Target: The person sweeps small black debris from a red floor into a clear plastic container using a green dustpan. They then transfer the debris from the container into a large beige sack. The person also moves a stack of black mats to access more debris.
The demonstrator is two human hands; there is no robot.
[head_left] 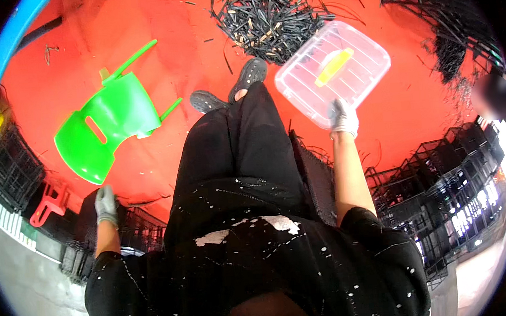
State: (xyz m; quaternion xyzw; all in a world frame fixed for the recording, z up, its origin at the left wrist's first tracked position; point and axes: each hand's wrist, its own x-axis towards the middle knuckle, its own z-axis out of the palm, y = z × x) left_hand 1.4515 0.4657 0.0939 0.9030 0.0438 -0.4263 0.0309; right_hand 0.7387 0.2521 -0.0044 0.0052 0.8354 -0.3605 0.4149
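My right hand (344, 118), in a pale work glove, grips the near edge of a clear plastic box lid (301, 86) with a yellow handle (335, 67). The lid is held out ahead to the right of my legs; whether a box is under it I cannot tell. My left hand (106, 205), also gloved, hangs low at my left side with its fingers curled together and nothing visible in them. Just beyond it is a bright green plastic chair (124, 106), tipped over, its slotted backrest toward me. The hand appears apart from the chair.
A heap of short black strips (269, 20) lies on the red floor (192, 62) beyond my dark clogs (252, 72). Black lattice racks (439, 179) line the right side. A blue panel (11, 34) and a red plastic piece (48, 204) are at left.
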